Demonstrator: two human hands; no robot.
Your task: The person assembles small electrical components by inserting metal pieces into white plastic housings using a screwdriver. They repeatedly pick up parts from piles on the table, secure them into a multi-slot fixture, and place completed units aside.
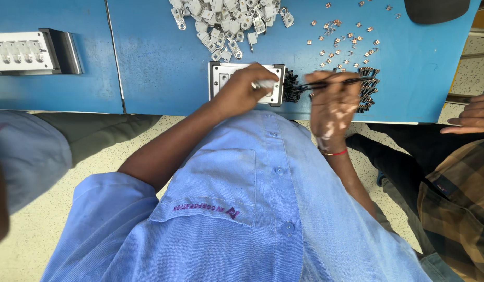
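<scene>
My left hand [244,86] presses down on a small white plastic piece [264,83] that sits on the metal block [277,94] at the near edge of the blue counter [158,68], its fingers curled over the piece and pinching it against the block. My right hand [333,102] is clenched around a pair of thin black tweezers [330,82], held flat and pointing left toward the block; I cannot tell whether the tips carry anything. Just beside the block lies a cluster of small black parts [291,86], with more of them [368,86] past the right hand. I judge the white piece to be light, stiff moulded plastic, smooth enough to slip under a fingertip, so a pinch across its two flat sides should hold better than a push from above. The block looks heavy and rigid and should stay put under pressure. Farther up the counter a heap of white pieces [229,21] and a scatter of tiny copper-coloured bits [343,44] lie loose; those bits look thin and easily bent, fit for the tweezers rather than bare fingers. At the right edge another person's hand [469,116] rests, well apart from mine.
</scene>
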